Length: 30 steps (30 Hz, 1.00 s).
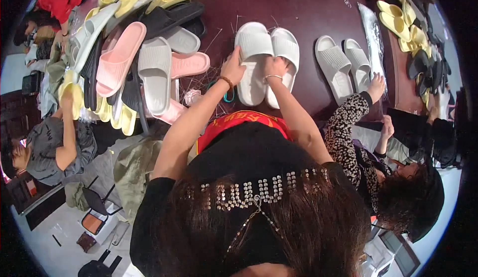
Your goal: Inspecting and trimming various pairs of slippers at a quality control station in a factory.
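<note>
A pair of pale grey slide slippers lies side by side before me on the dark red table, toes pointing away. My left hand (232, 70) is closed on the outer edge of the left slipper (255, 42), thumb over its side just below the ribbed strap. At the inner side of the right slipper (287, 45), my right hand (275, 68) is closed around its edge near the strap opening. Some of its fingertips are hidden. The two slippers nearly touch along their inner edges.
A heap of slippers fills the left, with a pink slipper (120, 60) and a grey slipper (155, 72) on top. Another grey pair (333, 63) lies to the right. Beside it are a plastic bag (371, 33) and a co-worker's hand (376, 87).
</note>
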Tool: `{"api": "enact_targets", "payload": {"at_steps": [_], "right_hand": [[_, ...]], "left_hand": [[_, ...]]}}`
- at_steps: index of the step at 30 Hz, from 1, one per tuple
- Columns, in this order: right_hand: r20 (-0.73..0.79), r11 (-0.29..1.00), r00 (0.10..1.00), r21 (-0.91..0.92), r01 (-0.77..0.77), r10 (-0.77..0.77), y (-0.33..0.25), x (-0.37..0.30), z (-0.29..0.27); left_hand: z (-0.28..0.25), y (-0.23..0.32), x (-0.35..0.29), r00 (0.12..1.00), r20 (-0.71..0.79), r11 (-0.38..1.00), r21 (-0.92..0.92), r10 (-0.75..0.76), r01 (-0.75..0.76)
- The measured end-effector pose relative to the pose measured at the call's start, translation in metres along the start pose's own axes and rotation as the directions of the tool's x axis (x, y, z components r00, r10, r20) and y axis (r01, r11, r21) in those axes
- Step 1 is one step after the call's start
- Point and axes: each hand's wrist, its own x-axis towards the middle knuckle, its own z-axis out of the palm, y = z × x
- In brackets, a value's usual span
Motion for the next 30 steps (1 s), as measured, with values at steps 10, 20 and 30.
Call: {"api": "enact_targets", "payload": {"at_steps": [10,20,30], "right_hand": [[0.403,-0.427,0.887,0.777,-0.462,-0.227,-0.007,0.019,-0.112],[0.366,-0.451,0.871,0.750,-0.485,-0.328,-0.021,0.003,-0.113],[0.352,-0.443,0.846,0.734,-0.515,-0.400,-0.022,-0.005,-0.118]], "left_hand": [[-0.067,0.024,-0.053,0.995,0.000,0.688,-0.722,-0.097,0.067],[-0.062,0.049,-0.085,0.988,-0.152,0.796,-0.594,0.033,-0.118],[-0.039,0.112,-0.087,0.817,-0.220,0.815,-0.127,0.533,-0.566]]}}
